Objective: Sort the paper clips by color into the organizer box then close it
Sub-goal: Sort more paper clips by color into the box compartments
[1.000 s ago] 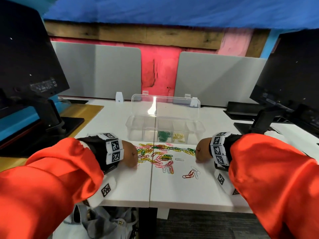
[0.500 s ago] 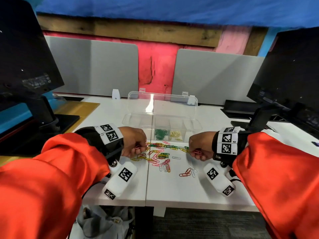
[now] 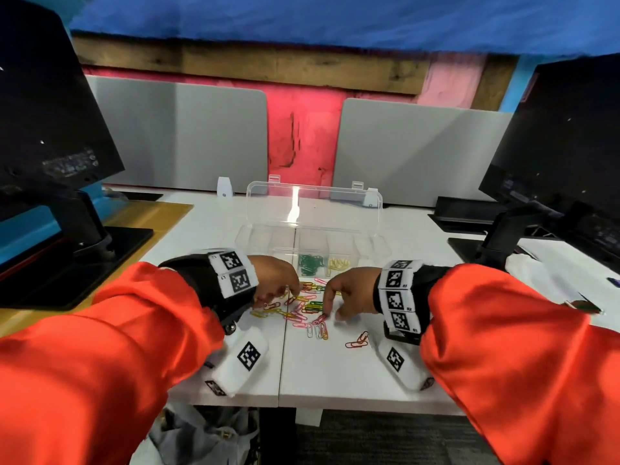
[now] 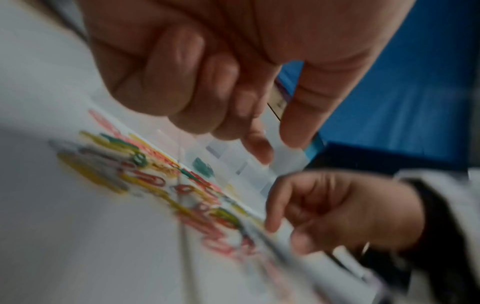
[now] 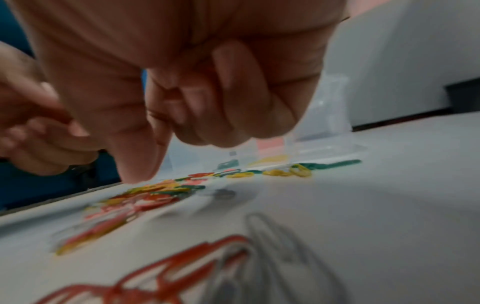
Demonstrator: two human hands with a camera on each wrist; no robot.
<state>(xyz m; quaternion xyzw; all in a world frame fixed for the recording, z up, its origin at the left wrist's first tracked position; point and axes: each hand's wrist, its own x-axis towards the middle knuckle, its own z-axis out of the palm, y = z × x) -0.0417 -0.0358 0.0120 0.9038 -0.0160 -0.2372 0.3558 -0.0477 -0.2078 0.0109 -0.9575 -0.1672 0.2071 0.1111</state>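
Note:
A loose pile of coloured paper clips (image 3: 302,307) lies on the white desk in front of the clear organizer box (image 3: 375,250), whose lid stands open. Inside it, green clips (image 3: 310,263) fill one compartment and yellow clips (image 3: 339,263) the one to its right. My left hand (image 3: 292,290) hovers over the pile's left side, thumb and forefinger apart, other fingers curled; nothing shows between them in the blurred left wrist view (image 4: 278,148). My right hand (image 3: 331,315) points one finger down onto a pink clip (image 3: 318,319), its other fingers curled (image 5: 233,102).
Red and silver clips (image 3: 357,340) lie apart near the right wrist. A black monitor on its stand (image 3: 84,236) is at the left and another (image 3: 510,236) at the right. Grey divider panels (image 3: 188,135) close the back. The desk's front edge (image 3: 335,406) is near.
Both hands have moved inward from the sides of the pile to over its middle. The right hand's finger has come down on the clips.

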